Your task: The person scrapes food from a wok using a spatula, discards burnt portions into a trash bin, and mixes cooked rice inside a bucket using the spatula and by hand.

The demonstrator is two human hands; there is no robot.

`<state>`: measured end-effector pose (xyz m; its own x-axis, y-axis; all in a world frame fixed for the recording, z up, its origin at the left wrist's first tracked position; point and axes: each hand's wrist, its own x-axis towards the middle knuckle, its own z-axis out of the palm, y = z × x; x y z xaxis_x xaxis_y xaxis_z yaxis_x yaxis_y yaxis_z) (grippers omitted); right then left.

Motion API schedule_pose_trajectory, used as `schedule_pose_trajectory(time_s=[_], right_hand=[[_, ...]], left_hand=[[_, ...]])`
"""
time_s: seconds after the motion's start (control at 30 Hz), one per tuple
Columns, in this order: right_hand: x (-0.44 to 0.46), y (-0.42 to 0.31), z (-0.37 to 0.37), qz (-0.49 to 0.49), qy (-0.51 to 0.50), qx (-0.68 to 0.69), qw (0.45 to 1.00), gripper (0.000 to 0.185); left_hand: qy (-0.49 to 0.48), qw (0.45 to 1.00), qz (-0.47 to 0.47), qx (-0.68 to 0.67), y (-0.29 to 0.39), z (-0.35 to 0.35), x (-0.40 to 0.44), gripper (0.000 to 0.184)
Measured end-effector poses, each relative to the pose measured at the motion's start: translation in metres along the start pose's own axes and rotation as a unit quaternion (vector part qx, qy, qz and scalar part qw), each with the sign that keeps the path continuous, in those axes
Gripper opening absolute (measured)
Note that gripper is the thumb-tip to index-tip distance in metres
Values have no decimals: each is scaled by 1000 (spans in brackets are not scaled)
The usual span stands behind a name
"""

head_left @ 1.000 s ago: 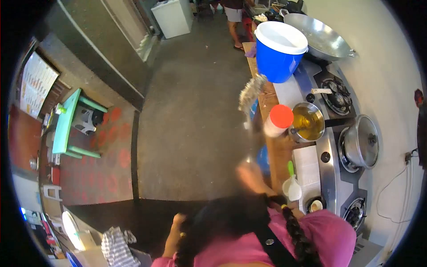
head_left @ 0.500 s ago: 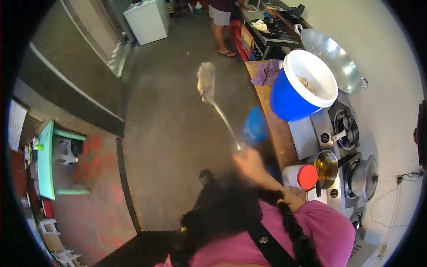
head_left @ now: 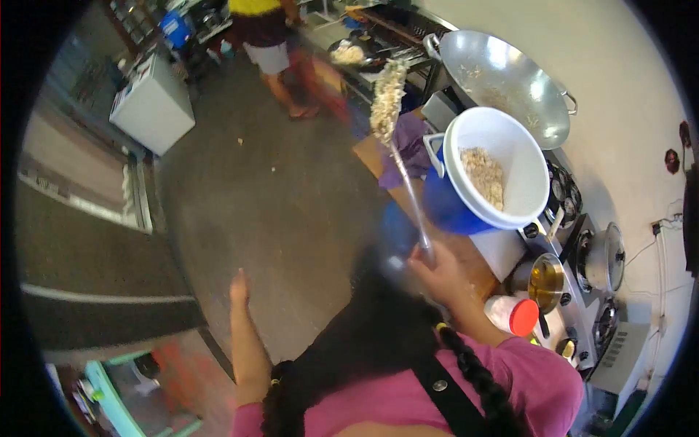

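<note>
My right hand [head_left: 435,269] grips the handle of a long metal cooking spatula [head_left: 413,193]. Its blade, raised beside the blue bucket, is thickly coated with brownish rice-like food [head_left: 388,98]. More of this grainy food [head_left: 482,175] lies at the bottom of the blue bucket [head_left: 448,206], which has a white inside and rim and stands just beyond my right hand. Out to the left, my left hand [head_left: 239,288] hangs over the floor with its fingers stretched out, holding nothing. A purple cloth [head_left: 409,154] lies by the bucket.
A large wok [head_left: 510,80] with food bits sits behind the bucket. Along the stove are a pan of oil [head_left: 545,282], a lidded pot [head_left: 606,258] and a red-lidded jar [head_left: 523,317]. Another person [head_left: 271,51] stands at the far counter; a white chest [head_left: 154,105] stands left.
My view has turned and the bucket's inside shows more. My right hand has brought the coated spatula closer to the bucket. My left hand has come into sight.
</note>
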<state>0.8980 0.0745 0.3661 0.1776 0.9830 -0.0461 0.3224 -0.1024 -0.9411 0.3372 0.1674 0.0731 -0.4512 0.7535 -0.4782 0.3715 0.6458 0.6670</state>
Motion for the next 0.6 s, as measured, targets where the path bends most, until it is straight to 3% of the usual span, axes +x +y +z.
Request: schedule_pose_trajectory(time_s=[0.07,0.13,0.2,0.23,0.33,0.43,0.5,0.53,0.6], right_hand=[[35,-23,-12,-20,2,9,1000,29],[58,-63,-40,-58,-8,13,998,41],[73,-92,-75,-28,-11,16,999,47],[81,-89,-89,-92,42,-3,995,46],[96,-116,-158,68,156,-156,973,43],[123,-156,-206,95,334,-375,860,37],[143,-160,-240,146,348,-504,777,34],[158,-155,-254,156,353,-506,772,34],[185,-138,-273,151,282,-640,699,33]], left_hand=[[-72,961,163,212,50,60,60,65],[-154,980,123,34,174,109,-27,50],[-295,937,174,73,229,153,-23,39],[-315,928,181,87,250,171,-20,39],[-356,905,229,31,317,219,-9,31],[-390,863,314,-68,411,252,5,19],[-362,808,464,-15,472,286,35,26],[-359,795,489,-28,508,301,37,28],[-382,775,500,-51,580,321,27,35]])
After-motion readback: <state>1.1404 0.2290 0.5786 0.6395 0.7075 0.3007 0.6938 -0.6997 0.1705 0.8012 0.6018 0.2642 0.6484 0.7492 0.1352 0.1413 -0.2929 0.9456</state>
